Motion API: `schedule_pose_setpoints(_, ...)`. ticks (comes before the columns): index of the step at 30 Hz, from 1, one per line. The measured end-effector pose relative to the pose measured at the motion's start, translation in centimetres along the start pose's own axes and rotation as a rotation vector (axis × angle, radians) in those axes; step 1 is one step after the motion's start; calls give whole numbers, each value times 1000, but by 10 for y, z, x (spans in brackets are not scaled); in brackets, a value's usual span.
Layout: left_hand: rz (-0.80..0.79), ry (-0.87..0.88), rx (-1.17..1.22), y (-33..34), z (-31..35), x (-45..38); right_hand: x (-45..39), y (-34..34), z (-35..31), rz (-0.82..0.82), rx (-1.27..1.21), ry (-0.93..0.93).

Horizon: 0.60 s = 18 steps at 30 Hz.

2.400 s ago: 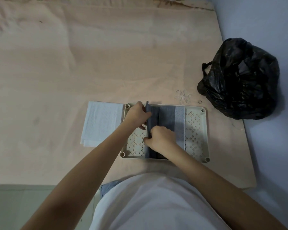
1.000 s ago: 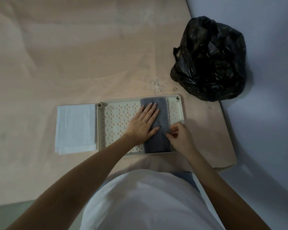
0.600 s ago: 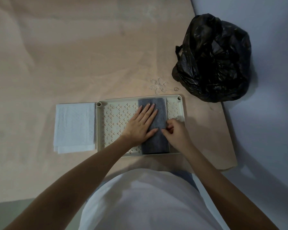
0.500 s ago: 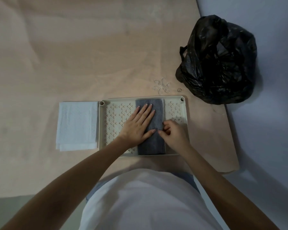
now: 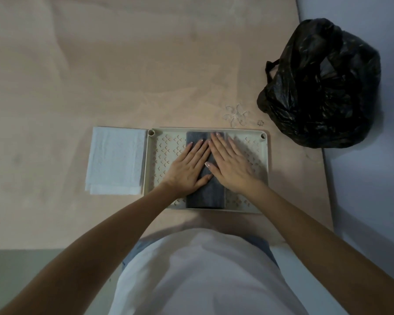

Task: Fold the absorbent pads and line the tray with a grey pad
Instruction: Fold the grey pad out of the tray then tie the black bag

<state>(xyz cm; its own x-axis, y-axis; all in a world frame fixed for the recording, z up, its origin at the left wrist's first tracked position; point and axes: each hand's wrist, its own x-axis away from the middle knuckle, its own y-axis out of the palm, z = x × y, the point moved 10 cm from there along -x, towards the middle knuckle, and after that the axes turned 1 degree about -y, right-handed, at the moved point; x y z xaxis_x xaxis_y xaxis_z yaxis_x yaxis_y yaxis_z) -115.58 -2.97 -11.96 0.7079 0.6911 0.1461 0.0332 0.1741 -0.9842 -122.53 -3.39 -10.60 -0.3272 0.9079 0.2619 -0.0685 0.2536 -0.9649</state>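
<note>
Grey pad [image 5: 205, 196], folded into a narrow strip, lies along the middle of the perforated tray [image 5: 264, 169]. Left hand [image 5: 187, 170] and right hand [image 5: 231, 165] rest on it flat, fingers extended and gripping nothing. To set the crease well, press evenly from centre toward both ends, keeping edges aligned. White pad [image 5: 116, 160] sits just beside the tray.

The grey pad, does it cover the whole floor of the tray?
No, the grey pad is a narrow folded strip down the middle, leaving the tray floor's cut-out pattern bare on both sides.
</note>
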Motion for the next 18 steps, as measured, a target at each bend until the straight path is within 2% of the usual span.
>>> schedule_pose_setpoints(5,61,12,54,-10,0,0,-2,19,10,-35,82,26)
schedule_pose_setpoints(9,133,-68,59,-21,-10,-2,-3,23,9,-42,83,29)
schedule_pose_setpoints(13,63,-121,49,-14,-22,-5,-3,23,9,-43,26,34)
schedule_pose_setpoints(18,109,-128,85,-13,-22,-4,0,21,12,-46,3,87)
